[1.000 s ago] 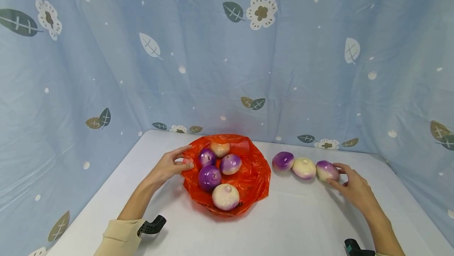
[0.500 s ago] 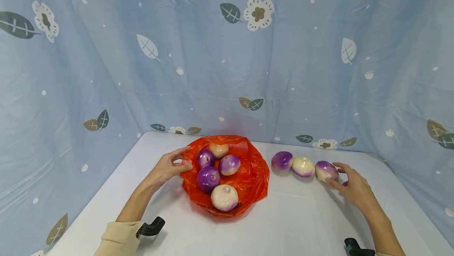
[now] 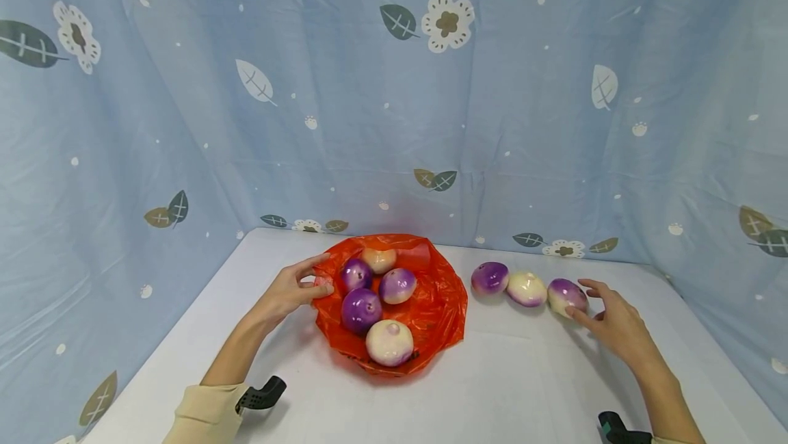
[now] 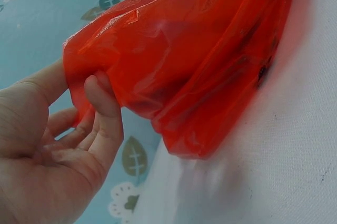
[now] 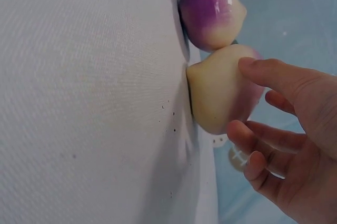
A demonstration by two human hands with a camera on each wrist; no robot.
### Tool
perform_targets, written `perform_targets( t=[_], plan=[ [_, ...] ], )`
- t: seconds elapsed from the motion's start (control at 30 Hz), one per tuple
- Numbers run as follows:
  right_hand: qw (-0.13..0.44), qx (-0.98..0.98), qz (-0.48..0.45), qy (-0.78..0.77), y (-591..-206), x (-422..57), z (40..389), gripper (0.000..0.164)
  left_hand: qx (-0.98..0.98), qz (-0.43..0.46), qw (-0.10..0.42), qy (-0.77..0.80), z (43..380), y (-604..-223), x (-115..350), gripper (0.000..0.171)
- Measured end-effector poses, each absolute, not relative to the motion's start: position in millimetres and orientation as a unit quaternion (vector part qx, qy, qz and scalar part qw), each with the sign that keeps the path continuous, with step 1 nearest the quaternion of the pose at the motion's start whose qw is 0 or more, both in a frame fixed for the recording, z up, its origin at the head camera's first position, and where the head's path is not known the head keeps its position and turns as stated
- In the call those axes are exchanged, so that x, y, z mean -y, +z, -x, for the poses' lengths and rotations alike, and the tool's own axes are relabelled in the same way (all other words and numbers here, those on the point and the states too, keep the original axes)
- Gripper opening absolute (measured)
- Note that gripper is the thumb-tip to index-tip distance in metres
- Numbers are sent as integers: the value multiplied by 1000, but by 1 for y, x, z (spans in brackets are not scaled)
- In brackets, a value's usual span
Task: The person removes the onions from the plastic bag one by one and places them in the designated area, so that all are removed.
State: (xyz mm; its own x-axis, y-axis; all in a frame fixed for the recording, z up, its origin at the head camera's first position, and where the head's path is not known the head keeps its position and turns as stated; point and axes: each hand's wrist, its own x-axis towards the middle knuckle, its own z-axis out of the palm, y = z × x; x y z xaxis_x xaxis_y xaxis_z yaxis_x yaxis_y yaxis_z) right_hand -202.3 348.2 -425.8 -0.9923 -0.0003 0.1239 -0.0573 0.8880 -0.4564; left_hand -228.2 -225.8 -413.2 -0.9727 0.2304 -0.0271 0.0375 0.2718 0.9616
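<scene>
My left hand [image 3: 289, 290] pinches the left rim of a red plastic bag [image 3: 440, 300], its thumb outside the film in the left wrist view. Several glossy purple-and-white onions [image 3: 390, 343] lie in the spread bag. To its right, three more stand in a row: a mostly purple onion [image 3: 490, 278], a mostly cream onion [image 3: 527, 289] and a purple-topped onion [image 3: 567, 295]. My right hand [image 3: 618, 324] holds the last by its side, thumb on the near face [image 5: 221, 89] and fingers at the far side. Part of the fingers' contact is hidden.
The white tabletop [image 3: 492, 389] runs up to a blue patterned curtain [image 3: 345, 122] at the back and sides. Black wrist devices [image 3: 261, 395] show on both arms. The middle onion [image 5: 210, 13] touches the held one in the right wrist view.
The head view has shifted slightly. Both hands, the bag and the onions keep nearly the same places.
</scene>
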Motion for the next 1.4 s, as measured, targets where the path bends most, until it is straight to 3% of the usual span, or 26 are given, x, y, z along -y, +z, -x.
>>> perform_targets(
  t=[0.97, 1.23, 1.4],
  plan=[
    [116, 966, -44, 226, -409, -330, 195, 69, -792, -92, 80, 598, 229, -415, 225, 70],
    [153, 958, -89, 224, -401, -317, 193, 63, -792, -94, 79, 599, 229, -414, 226, 70],
    [148, 958, -100, 223, -400, -307, 193, 62, -790, -95, 80, 601, 230, -414, 227, 70]
  ],
)
